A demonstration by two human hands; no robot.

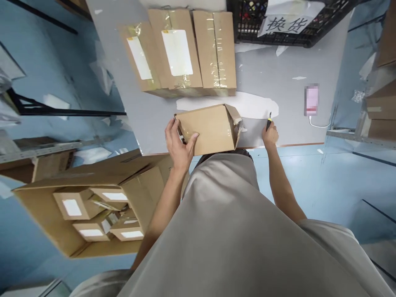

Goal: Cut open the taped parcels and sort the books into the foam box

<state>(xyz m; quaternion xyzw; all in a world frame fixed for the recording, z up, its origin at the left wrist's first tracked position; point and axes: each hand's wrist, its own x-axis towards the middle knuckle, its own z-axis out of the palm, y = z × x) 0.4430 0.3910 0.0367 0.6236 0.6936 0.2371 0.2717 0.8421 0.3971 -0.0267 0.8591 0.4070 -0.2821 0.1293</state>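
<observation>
A brown cardboard box [210,128] lies at the front edge of the grey table, its right end torn and slightly open. My left hand [180,144] grips the box's left end, the thumb on top and the fingers round the far corner. To the right of the box, apart from it, my right hand [270,134] is closed on a utility knife [269,123] with a black and yellow handle, its blade pointing away from me. A white paper-like patch [247,105] shows on the table behind the box.
Three taped boxes [177,49] stand at the back left of the table [278,78]. A black crate [278,39] with a sign is at the back right, and a pink phone [312,100] with a cable lies right. A large carton [40,198] holding several boxes stands lower left.
</observation>
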